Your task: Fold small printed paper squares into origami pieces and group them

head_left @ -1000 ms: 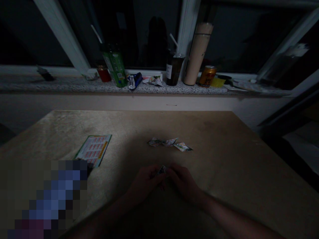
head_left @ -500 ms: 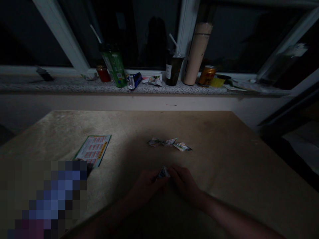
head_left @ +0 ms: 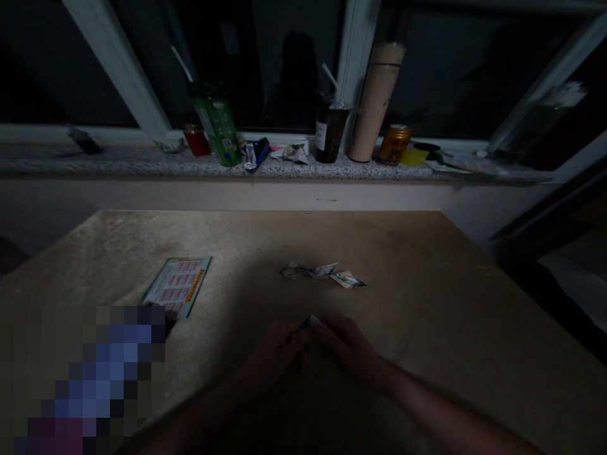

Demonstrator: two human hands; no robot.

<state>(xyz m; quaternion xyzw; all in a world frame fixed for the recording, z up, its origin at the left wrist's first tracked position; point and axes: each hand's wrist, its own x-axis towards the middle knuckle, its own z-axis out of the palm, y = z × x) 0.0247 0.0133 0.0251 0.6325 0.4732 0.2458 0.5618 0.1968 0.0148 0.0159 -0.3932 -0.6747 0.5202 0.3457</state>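
Between the fingers of both hands is a small piece of folded printed paper (head_left: pixel 309 321), its top point showing. My left hand (head_left: pixel 279 346) is closed on its left side, thumb laid along the near face. From the other side my right hand (head_left: pixel 348 344) grips the paper, fingers bent and thumb near the left thumb. The lower part of the paper is hidden by the hands, and the light is dim. Just beyond lie several folded paper pieces (head_left: pixel 325 271) of similar print, in a loose row on the table.
A printed card (head_left: pixel 179 284) lies on the wooden table (head_left: pixel 403 246), left of the hands. A pixelated patch covers the lower left. Along the granite sill (head_left: pixel 156 165) stand a green bottle (head_left: pixel 220 129), dark cup (head_left: pixel 329 136), tall pinkish flask (head_left: pixel 374 104) and orange can (head_left: pixel 395 145).
My right thumb has come across the near side of the paper toward the left thumb. The paper has tilted and looks flatter; less of it shows. The table pieces are unmoved.
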